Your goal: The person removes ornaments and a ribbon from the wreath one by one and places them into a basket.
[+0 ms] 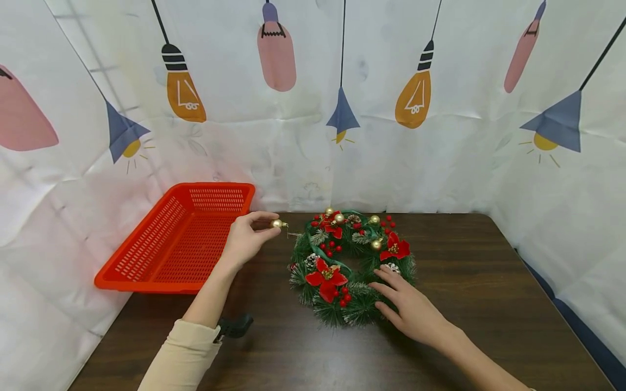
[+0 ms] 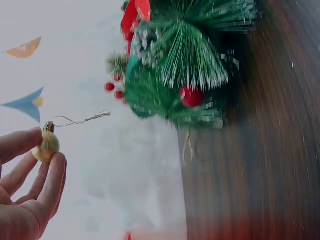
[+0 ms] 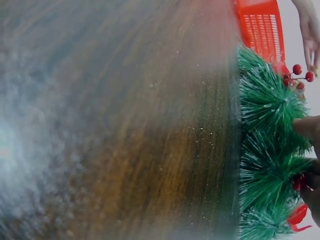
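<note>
My left hand (image 1: 246,236) pinches a small gold bauble (image 1: 277,223) between thumb and fingertips, just left of the wreath. In the left wrist view a thin looped string trails from the cap of the gold bauble (image 2: 46,146). The green wreath (image 1: 362,304) lies on the table, decorated with red poinsettias (image 1: 326,278), red berries, pinecones and several gold baubles. Over its right front edge rests my right hand (image 1: 408,307), fingers spread and loosely bent. In the right wrist view its fingertips are right at the green needles (image 3: 280,102).
A red plastic basket (image 1: 142,286) stands at the back left of the dark wooden table (image 1: 479,304). Behind the table hangs a white curtain (image 1: 303,146) printed with lamps. A black strap mount (image 1: 236,326) sticks out from the left wrist.
</note>
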`<action>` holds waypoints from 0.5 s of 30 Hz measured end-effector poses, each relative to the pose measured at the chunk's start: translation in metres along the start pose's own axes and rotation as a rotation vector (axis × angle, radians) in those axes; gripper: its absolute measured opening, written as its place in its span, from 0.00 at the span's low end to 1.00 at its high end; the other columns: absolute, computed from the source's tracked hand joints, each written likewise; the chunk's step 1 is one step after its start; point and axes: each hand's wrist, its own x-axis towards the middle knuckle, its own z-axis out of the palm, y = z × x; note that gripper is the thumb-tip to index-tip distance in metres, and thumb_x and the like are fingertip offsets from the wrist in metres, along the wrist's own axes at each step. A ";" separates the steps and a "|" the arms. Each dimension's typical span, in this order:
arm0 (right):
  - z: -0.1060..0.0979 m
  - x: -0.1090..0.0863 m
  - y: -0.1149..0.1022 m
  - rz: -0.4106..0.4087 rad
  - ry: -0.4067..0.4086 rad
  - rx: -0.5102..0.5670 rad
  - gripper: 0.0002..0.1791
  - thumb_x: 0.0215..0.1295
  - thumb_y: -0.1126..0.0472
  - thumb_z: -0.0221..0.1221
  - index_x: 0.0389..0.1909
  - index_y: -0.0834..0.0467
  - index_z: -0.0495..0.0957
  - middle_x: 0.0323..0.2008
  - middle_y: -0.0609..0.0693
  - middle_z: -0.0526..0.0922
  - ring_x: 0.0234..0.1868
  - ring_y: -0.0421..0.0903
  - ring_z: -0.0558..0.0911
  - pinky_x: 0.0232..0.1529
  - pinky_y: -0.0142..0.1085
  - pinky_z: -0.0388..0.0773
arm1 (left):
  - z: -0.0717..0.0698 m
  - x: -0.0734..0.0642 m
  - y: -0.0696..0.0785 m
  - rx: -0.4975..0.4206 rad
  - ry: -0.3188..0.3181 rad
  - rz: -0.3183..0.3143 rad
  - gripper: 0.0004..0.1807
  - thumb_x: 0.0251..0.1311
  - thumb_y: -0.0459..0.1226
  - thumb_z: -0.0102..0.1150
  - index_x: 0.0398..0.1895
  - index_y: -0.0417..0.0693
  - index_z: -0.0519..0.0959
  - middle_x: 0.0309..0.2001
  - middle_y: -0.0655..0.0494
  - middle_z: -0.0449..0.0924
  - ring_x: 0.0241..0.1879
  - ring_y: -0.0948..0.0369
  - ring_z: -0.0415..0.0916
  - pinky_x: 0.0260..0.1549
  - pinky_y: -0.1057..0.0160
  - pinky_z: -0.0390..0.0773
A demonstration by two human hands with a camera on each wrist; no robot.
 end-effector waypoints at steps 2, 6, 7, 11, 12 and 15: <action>-0.001 0.000 0.000 -0.006 0.002 0.002 0.25 0.69 0.57 0.68 0.64 0.61 0.79 0.70 0.61 0.71 0.75 0.61 0.63 0.63 0.56 0.72 | -0.008 -0.001 -0.003 0.016 0.022 -0.009 0.17 0.62 0.36 0.72 0.54 0.45 0.86 0.52 0.48 0.85 0.50 0.51 0.83 0.43 0.58 0.83; -0.001 0.001 0.001 -0.017 0.007 0.006 0.24 0.70 0.56 0.67 0.64 0.60 0.79 0.68 0.60 0.73 0.75 0.60 0.64 0.63 0.55 0.73 | -0.024 -0.003 -0.008 0.030 0.061 -0.032 0.18 0.64 0.37 0.71 0.56 0.45 0.85 0.52 0.47 0.84 0.52 0.50 0.81 0.41 0.63 0.80; -0.001 0.001 0.001 -0.018 0.008 0.005 0.24 0.70 0.56 0.67 0.64 0.59 0.79 0.68 0.60 0.73 0.75 0.60 0.64 0.63 0.55 0.73 | -0.027 -0.004 -0.010 0.031 0.070 -0.039 0.18 0.64 0.37 0.71 0.56 0.44 0.84 0.52 0.47 0.84 0.53 0.51 0.80 0.41 0.64 0.80; 0.000 -0.001 0.001 -0.019 0.011 0.002 0.23 0.70 0.56 0.67 0.63 0.58 0.80 0.67 0.59 0.73 0.74 0.60 0.65 0.62 0.55 0.74 | -0.041 -0.008 -0.014 0.010 0.092 -0.075 0.20 0.65 0.40 0.70 0.58 0.44 0.83 0.54 0.46 0.84 0.54 0.52 0.78 0.41 0.67 0.79; 0.000 -0.001 0.001 -0.021 0.012 0.001 0.23 0.70 0.57 0.67 0.63 0.58 0.80 0.67 0.59 0.73 0.74 0.60 0.65 0.62 0.55 0.74 | -0.044 -0.009 -0.015 0.006 0.098 -0.083 0.20 0.66 0.41 0.70 0.59 0.43 0.83 0.54 0.46 0.83 0.54 0.52 0.78 0.41 0.68 0.80; 0.000 -0.003 0.002 -0.030 0.022 -0.004 0.22 0.70 0.58 0.67 0.62 0.58 0.80 0.67 0.59 0.74 0.74 0.59 0.66 0.61 0.54 0.75 | -0.053 -0.012 -0.021 0.008 0.122 -0.112 0.22 0.67 0.44 0.69 0.60 0.45 0.82 0.55 0.47 0.83 0.54 0.54 0.77 0.42 0.71 0.79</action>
